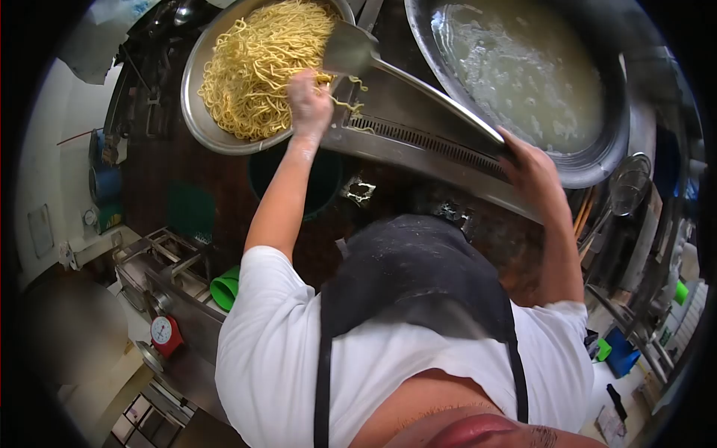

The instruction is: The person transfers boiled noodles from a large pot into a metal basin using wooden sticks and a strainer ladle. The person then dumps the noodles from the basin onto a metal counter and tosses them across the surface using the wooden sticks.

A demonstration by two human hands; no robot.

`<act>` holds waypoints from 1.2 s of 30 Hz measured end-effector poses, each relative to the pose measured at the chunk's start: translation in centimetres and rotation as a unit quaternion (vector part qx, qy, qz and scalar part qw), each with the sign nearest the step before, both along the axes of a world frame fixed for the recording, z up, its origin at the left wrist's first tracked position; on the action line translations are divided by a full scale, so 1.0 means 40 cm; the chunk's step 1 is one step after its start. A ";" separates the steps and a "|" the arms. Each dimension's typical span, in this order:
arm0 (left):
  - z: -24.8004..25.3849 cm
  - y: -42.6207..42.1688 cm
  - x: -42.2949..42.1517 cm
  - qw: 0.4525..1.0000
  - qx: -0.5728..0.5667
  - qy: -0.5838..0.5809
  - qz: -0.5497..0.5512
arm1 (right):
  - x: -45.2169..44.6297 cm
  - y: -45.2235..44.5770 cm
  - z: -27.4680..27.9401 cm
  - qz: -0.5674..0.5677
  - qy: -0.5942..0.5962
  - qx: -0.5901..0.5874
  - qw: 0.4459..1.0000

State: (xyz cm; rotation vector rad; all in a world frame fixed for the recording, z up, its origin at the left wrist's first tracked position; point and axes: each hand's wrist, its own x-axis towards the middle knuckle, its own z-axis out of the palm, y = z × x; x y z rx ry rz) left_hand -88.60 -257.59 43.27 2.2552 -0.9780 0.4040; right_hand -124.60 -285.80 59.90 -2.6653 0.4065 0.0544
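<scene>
Yellow noodles [261, 67] are heaped in a wide metal bowl [196, 123] at the upper left. My left hand [310, 108], dusted pale, is at the near right side of the heap, its fingers closed among the strands. My right hand [532, 170] grips the far end of a long-handled metal spatula [441, 97]. The spatula's broad blade rests against the right side of the noodles, close to my left hand. A few loose strands [351, 107] hang off the bowl's right side over the metal counter.
A large pot [590, 168] of cloudy, bubbling liquid stands at the upper right. A slotted drain grate [426, 140] runs along the counter between pot and bowl. A wire strainer [629, 185] lies right of the pot. At lower left are a red dial scale [166, 334] and a green container [224, 288].
</scene>
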 end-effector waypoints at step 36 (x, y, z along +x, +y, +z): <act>0.181 0.166 0.200 0.972 0.125 0.152 0.128 | -0.081 -0.038 -0.023 -0.017 0.057 -0.030 0.998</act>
